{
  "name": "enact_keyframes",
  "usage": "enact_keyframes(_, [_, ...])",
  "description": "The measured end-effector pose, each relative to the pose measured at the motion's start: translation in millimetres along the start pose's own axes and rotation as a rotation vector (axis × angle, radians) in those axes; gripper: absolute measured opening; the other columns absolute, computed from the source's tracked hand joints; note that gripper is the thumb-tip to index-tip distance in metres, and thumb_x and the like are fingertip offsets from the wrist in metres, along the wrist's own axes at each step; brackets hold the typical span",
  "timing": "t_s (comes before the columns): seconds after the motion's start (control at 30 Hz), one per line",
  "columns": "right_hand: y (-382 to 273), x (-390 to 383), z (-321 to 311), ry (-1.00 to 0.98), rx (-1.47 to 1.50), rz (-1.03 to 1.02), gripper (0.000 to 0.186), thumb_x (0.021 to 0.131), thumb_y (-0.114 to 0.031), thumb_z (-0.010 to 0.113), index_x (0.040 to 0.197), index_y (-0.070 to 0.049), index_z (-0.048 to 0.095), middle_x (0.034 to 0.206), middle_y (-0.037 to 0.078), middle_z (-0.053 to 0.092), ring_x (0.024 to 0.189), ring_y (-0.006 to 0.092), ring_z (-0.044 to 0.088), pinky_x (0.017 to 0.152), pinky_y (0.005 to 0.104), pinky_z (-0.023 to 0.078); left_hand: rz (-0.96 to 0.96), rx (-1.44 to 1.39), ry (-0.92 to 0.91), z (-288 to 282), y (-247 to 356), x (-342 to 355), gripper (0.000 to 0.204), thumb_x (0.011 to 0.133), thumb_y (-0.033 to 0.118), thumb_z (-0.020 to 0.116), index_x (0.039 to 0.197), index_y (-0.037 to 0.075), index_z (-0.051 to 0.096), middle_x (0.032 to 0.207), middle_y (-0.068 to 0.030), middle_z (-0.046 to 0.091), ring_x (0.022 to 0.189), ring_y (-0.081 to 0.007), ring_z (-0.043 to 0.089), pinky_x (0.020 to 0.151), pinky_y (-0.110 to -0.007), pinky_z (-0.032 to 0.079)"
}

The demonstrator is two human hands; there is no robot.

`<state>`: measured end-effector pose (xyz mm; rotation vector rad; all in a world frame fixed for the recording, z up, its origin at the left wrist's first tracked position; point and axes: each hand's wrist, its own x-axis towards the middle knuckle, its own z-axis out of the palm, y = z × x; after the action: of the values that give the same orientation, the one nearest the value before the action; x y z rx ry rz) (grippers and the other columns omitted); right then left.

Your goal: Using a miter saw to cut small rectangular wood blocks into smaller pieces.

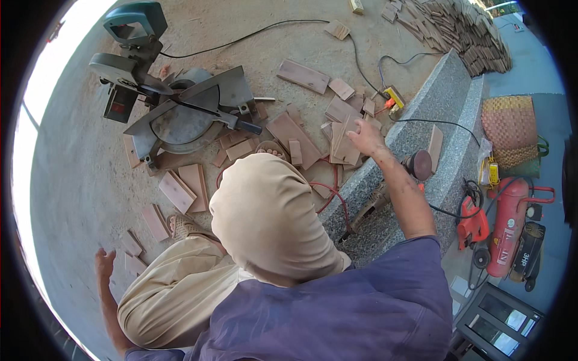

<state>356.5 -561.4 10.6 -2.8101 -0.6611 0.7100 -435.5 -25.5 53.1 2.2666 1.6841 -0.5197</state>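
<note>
My right hand [366,137] reaches right of centre, fingers bent on the edge of a thin wooden board [342,144] among loose pieces. Under that forearm, a power tool with a round brown pad [418,165] lies on a speckled stone step [442,78]. My left hand [105,262] hangs at the far left, empty, fingers loosely apart, near small wooden offcuts [132,243]. Rounded beige cloth [271,210] hides part of the middle floor; sandalled feet show beside it.
A mitre saw [186,117] stands upper left amid cables and boards. Plank stacks [463,33] lie upper right. A plug strip [394,99], woven basket [506,126], orange tool [472,222] and red compressor [506,228] line the right, above a dark-framed object [494,319].
</note>
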Motion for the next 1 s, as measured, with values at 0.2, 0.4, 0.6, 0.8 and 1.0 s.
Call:
enact_keyframes(0.2, [-18.9, -33.8, 102.1, -0.129, 0.123, 0.045, 0.071, 0.085, -0.042, 0.075, 0.143, -0.005, 0.055, 0.143, 0.022, 0.056, 0.135, 0.0385, 0.052, 0.107, 0.0496, 0.046, 0.051, 0.104, -0.068, -74.4, 132.4, 0.8, 0.049, 0.085, 0.029, 0.075, 0.109, -0.012, 0.062, 0.102, -0.0321, 0.068, 0.095, -0.0383, 0.068, 0.082, -0.047, 0.053])
enact_keyframes(0.4, [9.5, 27.9, 86.7, 0.378, 0.1, 0.494, 0.104, 0.078, -0.041, 0.083, 0.16, -0.012, 0.025, 0.155, 0.021, 0.036, 0.143, 0.0411, 0.038, 0.114, 0.0543, 0.039, 0.253, -0.011, -0.37, -46.8, 196.3, -37.3, 0.049, 0.081, 0.024, 0.078, 0.116, -0.009, 0.067, 0.105, -0.0246, 0.072, 0.101, -0.0337, 0.07, 0.086, -0.043, 0.055])
enact_keyframes(0.6, [18.8, -2.4, 144.5, 0.236, 0.097, 0.238, 0.117, 0.072, -0.037, 0.088, 0.161, -0.013, 0.017, 0.152, 0.021, 0.037, 0.141, 0.0425, 0.039, 0.113, 0.0544, 0.039, 0.081, 0.233, -0.34, -42.9, 167.7, -31.8, 0.037, 0.08, 0.026, 0.077, 0.095, -0.006, 0.067, 0.084, -0.0175, 0.07, 0.081, -0.0253, 0.066, 0.072, -0.041, 0.052])
enact_keyframes(0.8, [56.2, -4.1, 145.5, 0.325, 0.652, 0.524, 0.067, 0.079, -0.029, 0.082, 0.137, -0.004, 0.057, 0.123, 0.022, 0.066, 0.111, 0.0401, 0.065, 0.094, 0.0485, 0.052, 0.102, 0.029, -0.265, -37.4, 154.5, -19.3, 0.034, 0.082, 0.026, 0.075, 0.093, -0.005, 0.067, 0.081, -0.0172, 0.068, 0.078, -0.0232, 0.064, 0.071, -0.041, 0.051])
enact_keyframes(1.0, [30.6, -30.0, 117.3, 0.712, 0.147, -0.002, 0.045, 0.086, -0.026, 0.075, 0.127, -0.007, 0.067, 0.13, 0.016, 0.065, 0.117, 0.034, 0.063, 0.094, 0.0444, 0.051, 0.154, 0.111, -0.275, -41.5, 164.2, -20.3, 0.037, 0.082, 0.028, 0.074, 0.094, -0.006, 0.066, 0.081, -0.0203, 0.067, 0.078, -0.0275, 0.065, 0.072, -0.043, 0.051])
